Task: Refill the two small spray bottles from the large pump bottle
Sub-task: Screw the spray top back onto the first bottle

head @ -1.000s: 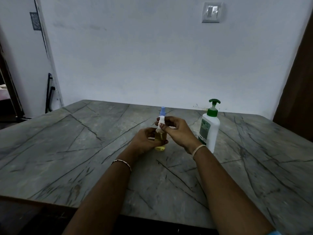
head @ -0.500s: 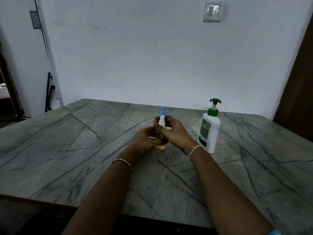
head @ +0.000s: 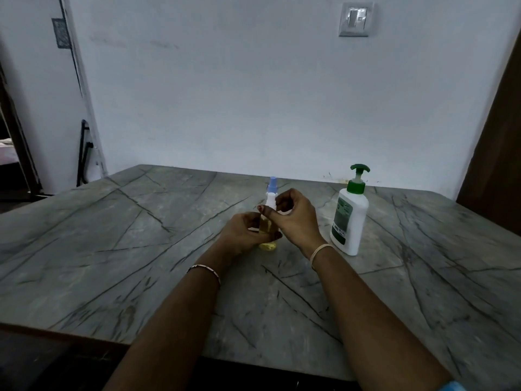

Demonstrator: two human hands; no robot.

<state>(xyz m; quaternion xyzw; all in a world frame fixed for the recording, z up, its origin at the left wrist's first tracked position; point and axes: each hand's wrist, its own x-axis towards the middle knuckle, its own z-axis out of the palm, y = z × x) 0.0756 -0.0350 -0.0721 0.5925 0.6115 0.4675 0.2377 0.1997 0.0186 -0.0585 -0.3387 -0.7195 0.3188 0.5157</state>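
At table (head: 112, 249) centre | left hand (head: 244, 232) wraps yellow-filled spray bottle (head: 267, 235) | right hand (head: 297, 218) pinches its white spray head (head: 270, 199) | risk: a hard twist could tip it, spilling, or knock blue-topped bottle (head: 273, 184) just behind | pump bottle (head: 349, 221) stands right, apart.

Dim light falls on a grey veined stone table (head: 98, 263) spreading beneath the grip. A pale bare wall (head: 225, 94) rises beyond it, with a switch plate (head: 355, 19) high to the grip's right and a dark doorway (head: 11, 153) far left.
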